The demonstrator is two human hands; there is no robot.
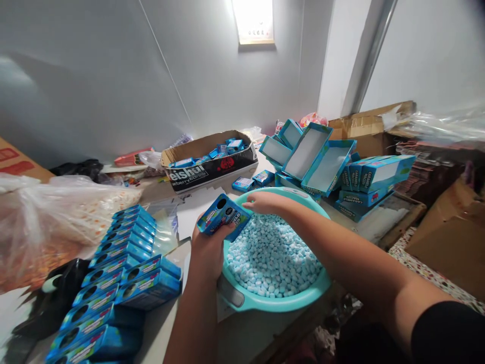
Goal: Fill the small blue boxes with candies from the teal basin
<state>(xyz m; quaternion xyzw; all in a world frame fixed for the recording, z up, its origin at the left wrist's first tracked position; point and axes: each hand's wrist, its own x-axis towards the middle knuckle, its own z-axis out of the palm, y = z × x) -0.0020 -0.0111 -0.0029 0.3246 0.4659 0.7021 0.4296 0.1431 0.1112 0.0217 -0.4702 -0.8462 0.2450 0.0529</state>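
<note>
It's smooth plastic on the turquoise basin [284, 304], a chalky matt look to the pellets [276, 258], glossy printed card on the held blue box [223, 212] (quite a sheen there!), crinkled see-through plastic for the bag [41, 212], dull cardboard for the brown carton [449, 247].

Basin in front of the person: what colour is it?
Turquoise; the basin shows best in the head view, the only one.

In front of me the basin [282, 304] holds the candies [276, 258]. Rows of small boxes [151, 290] stand at left. Beyond the basin, a carton [204, 173] with packets [235, 145] inside sits left of piled trays [307, 151].
</note>
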